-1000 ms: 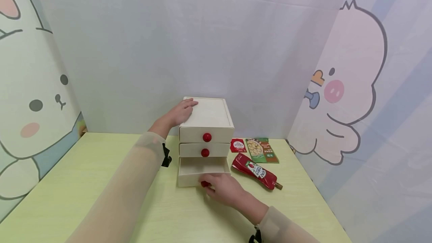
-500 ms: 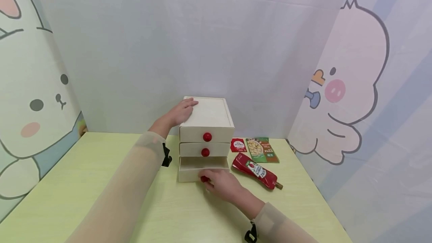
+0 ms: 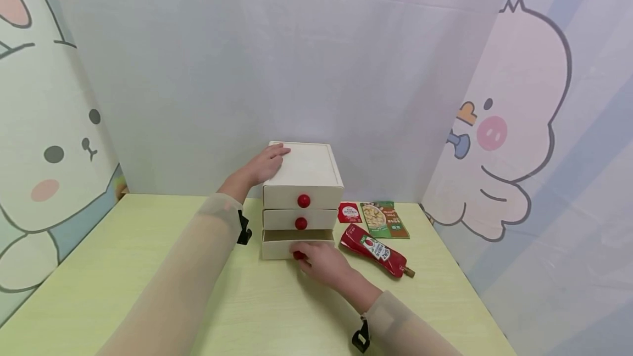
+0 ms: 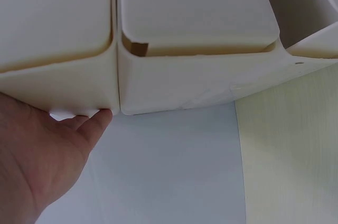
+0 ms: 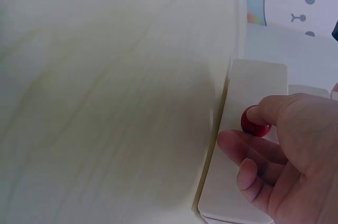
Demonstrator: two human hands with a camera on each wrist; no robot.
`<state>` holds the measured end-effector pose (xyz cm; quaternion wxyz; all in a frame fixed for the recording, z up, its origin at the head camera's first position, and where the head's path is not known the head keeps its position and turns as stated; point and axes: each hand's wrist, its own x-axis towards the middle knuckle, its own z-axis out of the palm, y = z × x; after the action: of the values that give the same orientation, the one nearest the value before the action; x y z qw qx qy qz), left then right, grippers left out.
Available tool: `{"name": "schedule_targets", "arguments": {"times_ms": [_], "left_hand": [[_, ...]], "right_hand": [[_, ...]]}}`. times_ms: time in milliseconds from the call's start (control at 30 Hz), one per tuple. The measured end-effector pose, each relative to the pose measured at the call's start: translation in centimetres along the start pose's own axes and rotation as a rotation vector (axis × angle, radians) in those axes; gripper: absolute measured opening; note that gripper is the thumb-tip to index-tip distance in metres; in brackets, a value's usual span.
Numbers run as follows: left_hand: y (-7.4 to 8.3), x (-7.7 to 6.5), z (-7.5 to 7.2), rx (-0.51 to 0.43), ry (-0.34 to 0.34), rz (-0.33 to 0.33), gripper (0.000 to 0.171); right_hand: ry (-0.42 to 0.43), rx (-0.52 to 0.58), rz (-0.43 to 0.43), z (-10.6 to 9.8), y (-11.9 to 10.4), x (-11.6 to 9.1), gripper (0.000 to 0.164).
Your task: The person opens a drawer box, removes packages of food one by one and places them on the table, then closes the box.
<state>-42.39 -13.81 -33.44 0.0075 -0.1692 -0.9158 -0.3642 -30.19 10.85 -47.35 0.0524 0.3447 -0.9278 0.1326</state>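
A white three-drawer cabinet with red round knobs stands on the table. My left hand rests on the left side of its top, fingers extended; the left wrist view shows that hand against the cabinet's edge. At the bottom, a drawer is pulled partly out, and what shows of its inside holds nothing. My right hand pinches this drawer's red knob between thumb and fingers. The upper two drawers sit pushed in.
Right of the cabinet lies a red Heinz ketchup pouch with its cap toward the front. Behind it are a small red packet and a green-and-brown food packet. A pale curtain hangs behind the table.
The bottom drawer has slid inward, away from me, with my right hand moving along on its knob. My left hand has stayed on the cabinet top.
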Motion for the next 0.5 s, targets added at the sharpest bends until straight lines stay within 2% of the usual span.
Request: {"name": "schedule_targets", "arguments": {"times_ms": [500], "left_hand": [[0.0, 0.0, 0.1, 0.011, 0.011, 0.003, 0.060]], "right_hand": [[0.024, -0.012, 0.012, 0.2, 0.4, 1.2, 0.027]]}}
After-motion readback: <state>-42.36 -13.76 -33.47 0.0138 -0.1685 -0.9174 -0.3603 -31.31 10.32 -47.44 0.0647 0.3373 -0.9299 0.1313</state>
